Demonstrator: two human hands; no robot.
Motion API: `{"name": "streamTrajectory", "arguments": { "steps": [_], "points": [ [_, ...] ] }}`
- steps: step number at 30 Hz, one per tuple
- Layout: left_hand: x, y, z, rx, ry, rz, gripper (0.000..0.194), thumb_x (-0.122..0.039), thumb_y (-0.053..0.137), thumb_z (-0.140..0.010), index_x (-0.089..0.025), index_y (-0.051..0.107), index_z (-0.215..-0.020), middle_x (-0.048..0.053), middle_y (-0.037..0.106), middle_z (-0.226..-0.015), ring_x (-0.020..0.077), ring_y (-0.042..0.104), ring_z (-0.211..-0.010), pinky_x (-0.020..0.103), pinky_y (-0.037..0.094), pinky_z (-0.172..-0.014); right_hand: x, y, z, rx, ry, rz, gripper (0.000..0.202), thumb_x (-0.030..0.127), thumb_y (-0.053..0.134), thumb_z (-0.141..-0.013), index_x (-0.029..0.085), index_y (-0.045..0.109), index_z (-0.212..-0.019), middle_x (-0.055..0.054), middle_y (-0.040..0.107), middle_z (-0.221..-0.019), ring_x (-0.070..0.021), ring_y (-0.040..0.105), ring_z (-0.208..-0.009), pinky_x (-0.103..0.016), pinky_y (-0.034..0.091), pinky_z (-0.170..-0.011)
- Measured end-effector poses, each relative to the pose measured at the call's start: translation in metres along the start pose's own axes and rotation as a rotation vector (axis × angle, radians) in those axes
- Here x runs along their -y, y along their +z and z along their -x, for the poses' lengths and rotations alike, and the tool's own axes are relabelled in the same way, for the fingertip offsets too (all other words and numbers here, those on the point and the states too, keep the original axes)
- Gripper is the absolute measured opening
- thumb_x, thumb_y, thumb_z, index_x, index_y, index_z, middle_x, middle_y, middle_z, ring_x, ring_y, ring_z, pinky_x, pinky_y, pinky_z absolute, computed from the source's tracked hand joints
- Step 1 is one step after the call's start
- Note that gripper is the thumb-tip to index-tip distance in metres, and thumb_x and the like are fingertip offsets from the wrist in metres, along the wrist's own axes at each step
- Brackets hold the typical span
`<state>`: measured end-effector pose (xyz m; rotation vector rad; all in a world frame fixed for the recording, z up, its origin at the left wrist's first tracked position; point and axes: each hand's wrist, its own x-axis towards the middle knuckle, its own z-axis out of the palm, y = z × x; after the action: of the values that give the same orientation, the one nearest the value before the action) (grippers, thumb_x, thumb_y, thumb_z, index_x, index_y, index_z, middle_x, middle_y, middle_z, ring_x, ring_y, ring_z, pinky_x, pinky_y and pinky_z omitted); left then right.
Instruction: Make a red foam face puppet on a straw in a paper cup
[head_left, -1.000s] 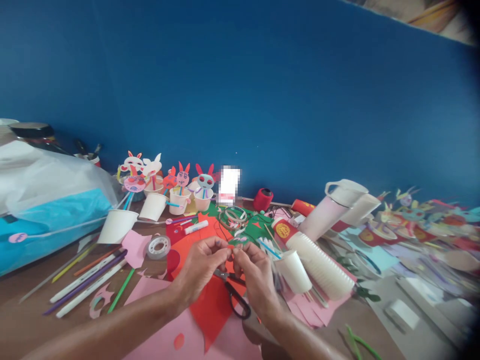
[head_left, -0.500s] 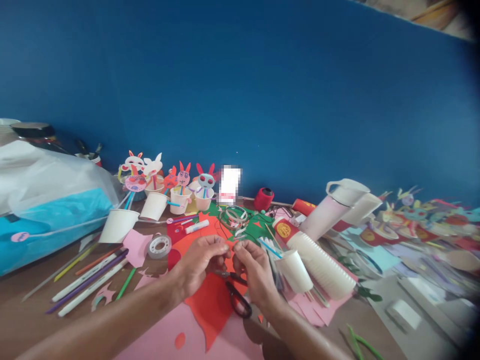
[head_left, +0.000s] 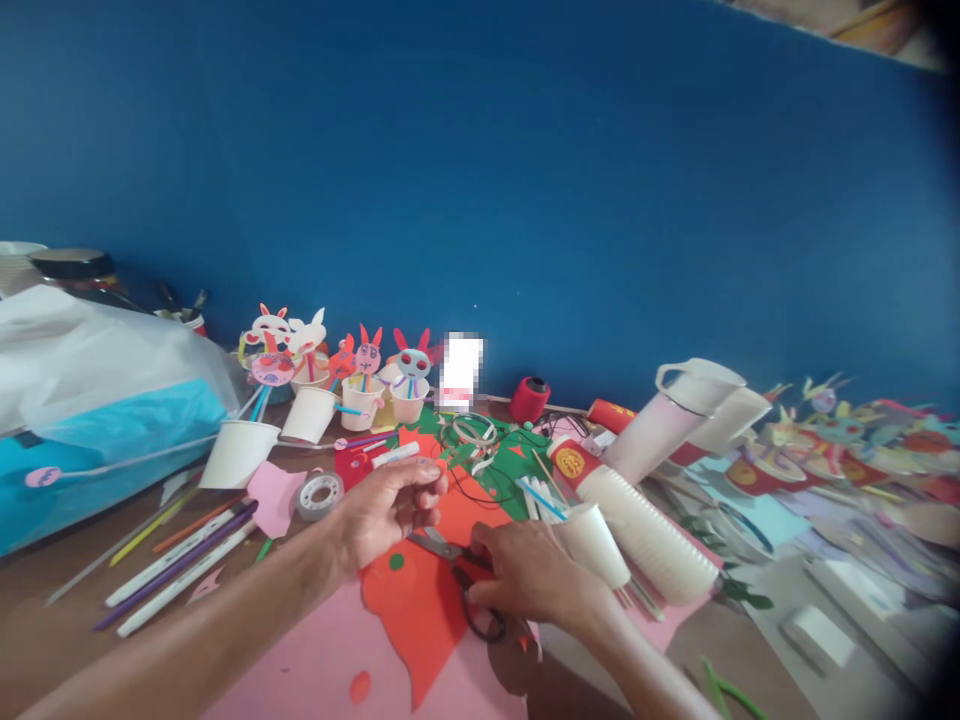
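Note:
My left hand (head_left: 397, 505) is raised over the red paper (head_left: 416, 625), its fingertips pinched on a small reddish piece, too small to make out well. To its right, my right hand (head_left: 517, 570) is curled round the black handles of the scissors (head_left: 444, 548). The scissor blades point left, beneath my left hand. A small green disc (head_left: 396, 562) lies on the red paper. Below, pink paper (head_left: 300, 665) bears a red oval piece (head_left: 360, 686).
Paper-faced figures stand in white cups (head_left: 361, 405) at the back left. A tape roll (head_left: 319, 495) and several pens (head_left: 184, 560) lie left. Stacked cups (head_left: 652, 535), a single white cup (head_left: 595, 545) and a white jug (head_left: 667, 415) are on the right.
My right hand has left the spot beside my left fingertips and come down onto the scissors. My left hand has shifted slightly left and up, and the green disc now shows.

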<state>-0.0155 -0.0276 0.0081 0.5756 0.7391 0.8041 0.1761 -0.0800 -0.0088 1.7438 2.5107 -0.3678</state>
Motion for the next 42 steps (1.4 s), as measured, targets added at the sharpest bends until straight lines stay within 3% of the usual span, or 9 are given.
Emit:
{"name": "streamTrajectory", "arguments": {
  "steps": [5, 13, 23, 28, 31, 33, 36, 40, 42],
  "points": [
    [-0.001, 0.001, 0.001, 0.074, 0.000, 0.034, 0.006, -0.009, 0.055, -0.074, -0.012, 0.055, -0.069, -0.001, 0.054, -0.062, 0.0052, 0.042, -0.048, 0.022, 0.042, -0.052, 0.000, 0.001, -0.002, 0.000, -0.025, 0.005, 0.031, 0.040, 0.061, -0.065, 0.021, 0.060, -0.089, -0.003, 0.064, -0.079, -0.0190, 0.058, -0.070, -0.026, 0.024, -0.054],
    [-0.001, 0.000, 0.009, 0.437, 0.028, 0.126, 0.014, -0.014, 0.058, -0.075, -0.013, 0.051, -0.062, -0.001, 0.046, -0.057, 0.0053, 0.038, -0.048, 0.021, 0.038, -0.053, 0.009, -0.005, 0.000, 0.075, 0.006, 0.082, 0.036, 0.040, 0.058, -0.066, 0.021, 0.059, -0.096, -0.006, 0.066, -0.082, -0.0239, 0.060, -0.073, -0.027, 0.028, -0.056],
    [0.000, 0.005, 0.022, 0.637, 0.100, 0.193, 0.016, -0.018, 0.064, -0.071, -0.014, 0.051, -0.063, -0.003, 0.043, -0.052, 0.0044, 0.033, -0.042, 0.021, 0.041, -0.048, 0.012, -0.001, 0.002, 0.039, 0.001, 0.112, 0.028, 0.031, 0.050, -0.066, 0.021, 0.060, -0.091, -0.008, 0.066, -0.078, -0.0241, 0.061, -0.070, -0.028, 0.029, -0.054],
    [-0.002, 0.005, 0.022, 0.665, 0.123, 0.177, 0.012, -0.018, 0.062, -0.071, -0.014, 0.053, -0.065, -0.004, 0.044, -0.050, 0.0049, 0.036, -0.041, 0.021, 0.042, -0.047, -0.007, -0.010, 0.002, 0.075, -0.074, -0.080, 0.023, 0.031, 0.055, -0.064, 0.022, 0.060, -0.084, -0.002, 0.063, -0.072, -0.0178, 0.056, -0.067, -0.026, 0.030, -0.055],
    [-0.008, -0.001, 0.016, 0.553, 0.156, 0.057, 0.010, -0.019, 0.063, -0.072, -0.014, 0.055, -0.070, -0.002, 0.053, -0.055, 0.0049, 0.042, -0.042, 0.023, 0.044, -0.050, -0.026, -0.014, -0.004, 0.157, -0.125, -0.466, 0.029, 0.024, 0.056, -0.065, 0.024, 0.058, -0.094, 0.002, 0.059, -0.072, -0.0135, 0.053, -0.065, -0.022, 0.033, -0.054],
    [-0.015, -0.006, 0.008, 0.372, 0.226, -0.076, 0.010, -0.019, 0.064, -0.072, -0.014, 0.056, -0.071, 0.000, 0.058, -0.061, 0.0065, 0.049, -0.047, 0.022, 0.044, -0.052, -0.039, -0.014, -0.010, 0.152, -0.169, -0.800, 0.034, 0.021, 0.056, -0.067, 0.022, 0.054, -0.102, 0.001, 0.058, -0.078, -0.0129, 0.053, -0.070, -0.022, 0.037, -0.059],
    [-0.024, -0.015, -0.003, 0.104, 0.347, -0.253, 0.010, -0.018, 0.062, -0.072, -0.013, 0.055, -0.068, 0.001, 0.063, -0.066, 0.0074, 0.055, -0.052, 0.019, 0.043, -0.054, -0.053, -0.011, -0.019, 0.067, -0.269, -1.182, 0.041, 0.034, 0.056, -0.075, 0.020, 0.046, -0.112, -0.001, 0.054, -0.079, -0.0126, 0.051, -0.070, -0.025, 0.038, -0.063],
    [-0.030, -0.018, -0.008, -0.078, 0.428, -0.372, 0.009, -0.019, 0.060, -0.073, -0.013, 0.056, -0.067, 0.001, 0.064, -0.066, 0.0084, 0.056, -0.054, 0.022, 0.044, -0.060, -0.059, -0.007, -0.022, -0.105, -0.361, -1.341, 0.057, 0.054, 0.054, -0.074, 0.016, 0.045, -0.116, -0.005, 0.051, -0.083, -0.0145, 0.048, -0.072, -0.028, 0.037, -0.065],
    [-0.030, -0.016, -0.007, -0.157, 0.460, -0.420, 0.009, -0.020, 0.060, -0.073, -0.013, 0.056, -0.068, 0.001, 0.063, -0.064, 0.0092, 0.056, -0.054, 0.024, 0.045, -0.060, -0.055, -0.007, -0.020, -0.081, -0.417, -1.351, 0.061, 0.058, 0.054, -0.072, 0.015, 0.046, -0.115, -0.004, 0.051, -0.080, -0.0142, 0.047, -0.069, -0.028, 0.037, -0.063]
  ]
}}
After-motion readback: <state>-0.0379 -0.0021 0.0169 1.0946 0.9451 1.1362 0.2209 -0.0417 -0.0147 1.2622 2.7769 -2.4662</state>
